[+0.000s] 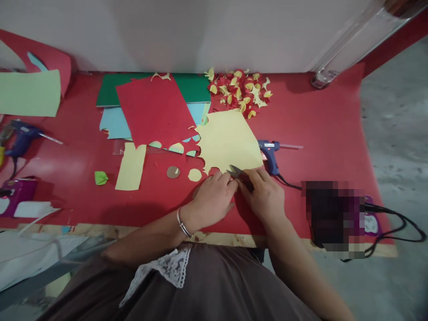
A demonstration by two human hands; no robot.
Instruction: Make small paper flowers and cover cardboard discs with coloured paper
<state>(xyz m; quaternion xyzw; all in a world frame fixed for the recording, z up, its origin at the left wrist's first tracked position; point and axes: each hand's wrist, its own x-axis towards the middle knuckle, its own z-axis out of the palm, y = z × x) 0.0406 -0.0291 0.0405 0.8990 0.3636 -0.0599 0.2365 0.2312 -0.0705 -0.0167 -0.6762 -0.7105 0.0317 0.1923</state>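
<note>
My right hand [266,195] is closed around a pair of scissors [238,171]; the dark blades point up and left, at the lower edge of a pale yellow paper sheet [230,140]. This sheet has scalloped cuts along its left and lower edges. My left hand [216,196] is closed right beside the blades, at the same edge, and whatever its fingertips pinch is hidden. Left of that hand lie a yellow paper disc [194,175] and a brownish disc [173,172].
Red and yellow paper pieces [240,89] are heaped behind the sheet. A blue glue gun [272,156] lies at its right, another glue gun [26,136] at far left. Red paper [154,111] tops a stack. A clear tube [351,47] leans at back right.
</note>
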